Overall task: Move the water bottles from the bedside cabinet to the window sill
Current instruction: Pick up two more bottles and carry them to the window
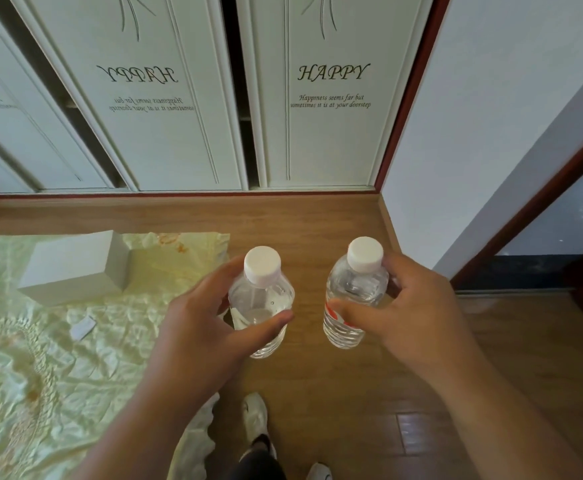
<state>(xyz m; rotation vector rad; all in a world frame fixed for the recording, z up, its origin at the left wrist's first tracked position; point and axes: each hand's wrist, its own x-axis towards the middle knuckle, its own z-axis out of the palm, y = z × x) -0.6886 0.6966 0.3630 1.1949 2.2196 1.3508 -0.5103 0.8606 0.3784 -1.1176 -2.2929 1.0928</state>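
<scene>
I hold two clear plastic water bottles with white caps upright over the wooden floor. My left hand (203,323) grips the left bottle (262,299), thumb across its front and fingers behind it. My right hand (411,313) grips the right bottle (354,289), which carries a red and white label low on its body. The two bottles are apart, side by side at about the same height. Neither the bedside cabinet nor the window sill is recognisable in view.
A bed with a pale green quilt (41,375) fills the left, with a white box (72,268) on it. White wardrobe doors (331,98) stand ahead. A white wall corner (473,133) and a dark-framed doorway (560,230) are on the right. My feet (255,420) stand on the wood floor.
</scene>
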